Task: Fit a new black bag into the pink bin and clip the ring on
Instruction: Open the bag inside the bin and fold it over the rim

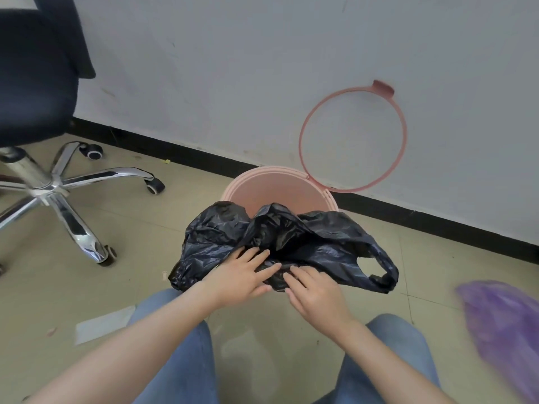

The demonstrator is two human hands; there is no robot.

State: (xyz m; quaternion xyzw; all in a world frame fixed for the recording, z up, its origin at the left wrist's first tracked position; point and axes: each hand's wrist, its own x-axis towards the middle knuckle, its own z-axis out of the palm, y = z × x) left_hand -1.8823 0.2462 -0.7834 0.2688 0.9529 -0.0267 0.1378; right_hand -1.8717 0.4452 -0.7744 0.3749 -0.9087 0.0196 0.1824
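A crumpled black bag [306, 237] hangs over the near side of the round pink bin [274, 191], hiding the bin's front rim. One handle loop of the bag droops at the right. The pink ring [303, 135] is flipped up on its hinge and leans against the white wall behind the bin. My left hand [242, 275] and my right hand [315, 293] sit side by side at the bag's near edge, fingers pinching the plastic.
A black office chair [38, 68] with a chrome star base [58, 185] stands at the left. A purple bag [507, 330] lies on the tiled floor at the right. A pale sheet [102, 325] lies near my left knee. The wall runs close behind the bin.
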